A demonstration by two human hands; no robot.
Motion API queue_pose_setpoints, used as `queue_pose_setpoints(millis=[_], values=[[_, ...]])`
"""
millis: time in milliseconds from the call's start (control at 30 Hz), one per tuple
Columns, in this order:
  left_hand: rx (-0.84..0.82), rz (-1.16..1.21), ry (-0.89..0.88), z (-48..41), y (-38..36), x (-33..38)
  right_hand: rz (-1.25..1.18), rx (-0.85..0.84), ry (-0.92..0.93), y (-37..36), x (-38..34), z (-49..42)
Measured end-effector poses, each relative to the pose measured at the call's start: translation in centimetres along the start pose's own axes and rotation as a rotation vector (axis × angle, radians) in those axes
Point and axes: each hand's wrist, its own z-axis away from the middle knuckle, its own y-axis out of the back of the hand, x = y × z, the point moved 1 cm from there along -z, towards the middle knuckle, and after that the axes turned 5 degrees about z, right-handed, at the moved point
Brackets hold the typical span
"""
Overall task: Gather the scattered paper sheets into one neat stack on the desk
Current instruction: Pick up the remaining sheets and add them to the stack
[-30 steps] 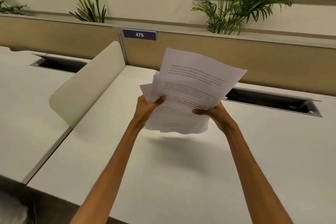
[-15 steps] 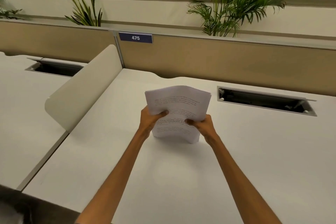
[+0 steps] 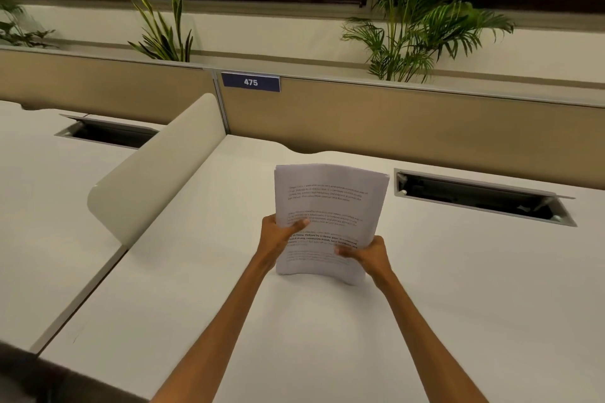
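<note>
A stack of white printed paper sheets [image 3: 330, 199] stands upright on its bottom edge on the white desk [image 3: 294, 337], slightly bowed, edges nearly aligned. My left hand [image 3: 278, 235] grips the stack's left side, thumb across the front page. My right hand [image 3: 366, 255] holds the lower right side, thumb on the front. No loose sheets lie on the desk in view.
A rounded cream divider panel [image 3: 154, 180] stands left of the stack. A tan partition [image 3: 393, 121] with a "475" label [image 3: 250, 82] runs along the back. An open cable tray slot [image 3: 481, 198] sits right of the stack. Plants stand behind the partition.
The sheets were held fanned and uneven in the air; both hands have brought them down onto the desk on edge, and they now sit squared into one stack.
</note>
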Motion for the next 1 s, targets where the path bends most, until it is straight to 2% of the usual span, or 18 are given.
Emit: queue_pose_setpoints(millis=[100, 233, 300, 433, 500, 633, 833, 1000], values=[[0.076, 0.108, 0.005, -0.2, 0.0, 0.2, -0.01, 0.016, 0.011, 1.1, -0.3, -0.3], [0.135, 0.408, 0.071, -0.3, -0.1, 0.3, -0.087, 0.055, -0.052, 3.0, -1.6, -0.8], [0.113, 0.48, 0.092, -0.2, -0.6, 0.1, -0.256, 0.068, -0.111, 3.5, -2.1, -1.0], [0.114, 0.58, 0.114, 0.2, -2.0, -0.6, -0.86, -0.001, -0.125, 3.0, -2.2, -1.1], [0.123, 0.658, 0.139, 0.4, -2.8, -0.7, -0.931, -0.063, -0.093, 2.1, -2.0, -1.0], [0.091, 0.644, 0.125, 1.0, -3.9, -1.2, -0.84, -0.127, -0.132, 0.6, -1.3, -0.4], [0.085, 0.492, 0.034, 0.8, 0.9, -1.6, -0.493, 0.015, -0.113, 3.6, -1.3, -0.3], [0.004, 0.095, 0.122, -0.3, 4.9, -1.0, -0.245, 0.03, -0.058, 6.6, -1.7, -0.1]])
